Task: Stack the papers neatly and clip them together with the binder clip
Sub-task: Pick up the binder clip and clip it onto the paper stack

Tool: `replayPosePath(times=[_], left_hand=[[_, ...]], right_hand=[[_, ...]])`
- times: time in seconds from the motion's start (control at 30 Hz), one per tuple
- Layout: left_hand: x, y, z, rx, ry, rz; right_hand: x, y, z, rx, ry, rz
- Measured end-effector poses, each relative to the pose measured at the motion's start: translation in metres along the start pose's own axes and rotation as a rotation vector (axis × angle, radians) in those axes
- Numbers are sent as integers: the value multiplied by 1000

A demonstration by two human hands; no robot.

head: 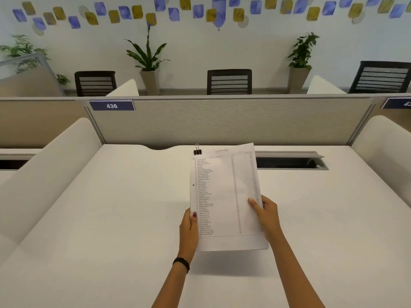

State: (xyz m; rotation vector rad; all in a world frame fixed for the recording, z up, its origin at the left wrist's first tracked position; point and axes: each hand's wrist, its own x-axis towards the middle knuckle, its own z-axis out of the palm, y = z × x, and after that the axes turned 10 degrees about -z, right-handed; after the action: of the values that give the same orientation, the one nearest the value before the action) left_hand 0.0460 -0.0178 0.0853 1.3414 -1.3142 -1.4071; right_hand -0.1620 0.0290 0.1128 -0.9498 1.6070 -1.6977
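Item: papers [224,196], a squared stack with a printed list on the top sheet, held up over the white desk [111,207] at centre frame, slightly right of the middle. The text is too small to read.

Item: binder clip [197,150], black with wire handles, fastened on the stack's upper left corner; handles upright.

Item: my left hand [189,230], closed on the stack's lower left edge, thumb on the front of the sheet, fingers behind. A dark band [182,263] sits on that wrist.

Item: my right hand [265,216], closed on the lower right edge, thumb across the front, fingers behind. The two hands are apart, one at each side of the stack.

Item: cable hatch [291,161], lid raised, in the desk at right of centre, just beyond the stack's upper right edge.

Item: grey partition [222,123] across the middle of the frame, with a blue plate reading 436 [111,105] at its upper left.

Item: three dark chairs and potted plants [148,61] beyond the partition, across the upper frame, against a wall with blue and yellow patches.
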Motion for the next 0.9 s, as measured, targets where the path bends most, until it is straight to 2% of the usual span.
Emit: replayPosePath(times=[0.4,0.7,0.9], left_hand=[[46,-15,-23,-19,123,-76],[129,-5,-34,37,235,-31],[191,-11,-39,127,279,-64]], right_hand=[[7,35,24,-102,-97,124],[80,39,73,-173,-133,131],[130,58,105,-239,-150,185]])
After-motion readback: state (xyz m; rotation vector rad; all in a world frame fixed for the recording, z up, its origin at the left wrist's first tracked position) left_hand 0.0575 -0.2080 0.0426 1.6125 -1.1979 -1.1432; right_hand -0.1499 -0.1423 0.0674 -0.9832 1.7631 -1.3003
